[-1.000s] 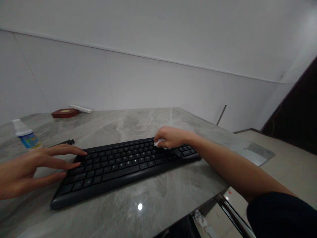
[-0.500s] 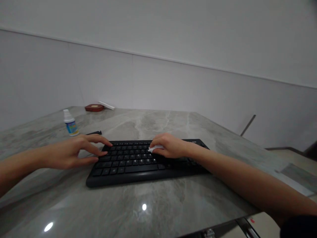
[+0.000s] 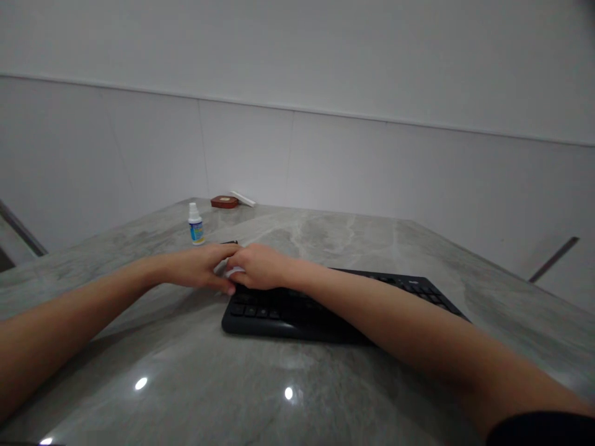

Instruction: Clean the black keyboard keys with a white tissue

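A black keyboard (image 3: 297,319) lies on the grey marbled table (image 3: 223,390), partly covered by my right forearm. My right hand (image 3: 260,266) is over the keyboard's upper left corner, its fingers closed on a small white cloth or wipe (image 3: 235,271), most of it hidden. My left hand (image 3: 202,266) is at the keyboard's left end, thumb near the edge and its other fingertips partly hidden behind my right hand. Its thumb and fingers are apart and nothing shows between them.
A small white spray bottle (image 3: 196,226) with a blue label stands beyond my left hand. Part of a dark object (image 3: 229,242) shows just behind the hands. Farther back, a reddish-brown case (image 3: 224,202) and a white flat item (image 3: 243,199) lie near the wall.
My right hand has moved left across the keyboard with the white cloth and now meets my left hand. The view has turned, so the keyboard and bottle appear farther right.
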A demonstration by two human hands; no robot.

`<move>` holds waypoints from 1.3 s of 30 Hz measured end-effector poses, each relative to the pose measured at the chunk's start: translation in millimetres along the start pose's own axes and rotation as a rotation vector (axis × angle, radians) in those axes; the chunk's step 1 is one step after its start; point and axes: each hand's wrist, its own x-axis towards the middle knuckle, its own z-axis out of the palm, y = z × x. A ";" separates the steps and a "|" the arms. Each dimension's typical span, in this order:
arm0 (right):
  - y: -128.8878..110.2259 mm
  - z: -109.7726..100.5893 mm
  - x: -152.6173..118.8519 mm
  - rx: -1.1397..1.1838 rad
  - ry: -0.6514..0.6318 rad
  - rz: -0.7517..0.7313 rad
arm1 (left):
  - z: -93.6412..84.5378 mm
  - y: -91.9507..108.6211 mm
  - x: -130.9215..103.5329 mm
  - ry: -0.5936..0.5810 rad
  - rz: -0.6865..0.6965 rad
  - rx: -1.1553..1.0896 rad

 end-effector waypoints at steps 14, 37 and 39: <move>29.3 -20.1 -109.4 -0.173 -0.047 0.462 | -0.4 2.7 0.5 -0.236 0.094 -0.007; 61.8 -78.9 -333.7 -0.172 0.505 1.094 | 9.2 1.9 -22.0 -0.126 -0.084 0.184; 62.7 -80.0 -292.4 -0.073 0.523 0.981 | 9.9 12.5 -33.5 -0.044 -0.183 0.246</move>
